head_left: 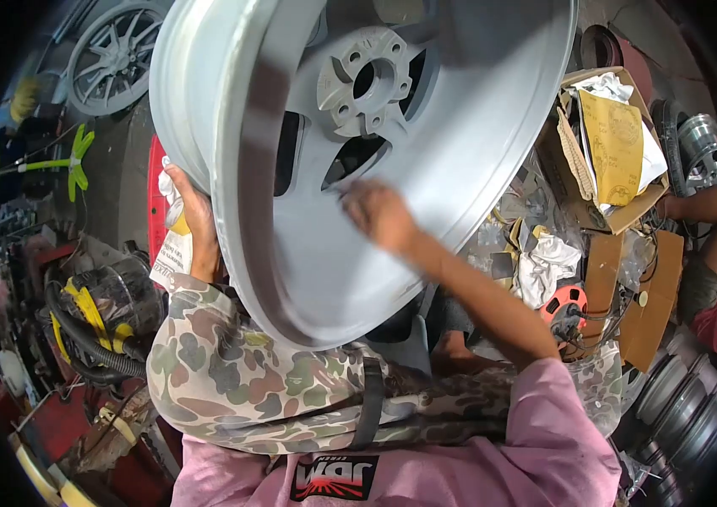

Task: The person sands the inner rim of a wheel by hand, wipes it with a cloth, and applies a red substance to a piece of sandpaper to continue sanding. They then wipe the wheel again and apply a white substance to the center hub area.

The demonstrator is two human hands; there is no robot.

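A large grey car wheel rim (477, 110) stands tilted over my lap, its hollow inner side facing me. My left hand (195, 221) grips the barrel's outer edge on the left, partly hidden behind it. Inside the barrel, my right hand (381, 216) is at the back of the wheel face, just below a spoke opening, and blurred by motion. Its fingers are curled, and a small greyish edge shows at their tips, too smeared to name. Above it is the hub (365, 82) with its bolt holes.
A cardboard box (627, 221) with sandpaper and papers stands at right, near a white rag (547, 269) and a red cable reel (563, 306). At left are a vacuum cleaner (117, 296) and another wheel (116, 57). A person's arm (705, 205) shows far right, above stacked rims (679, 406).
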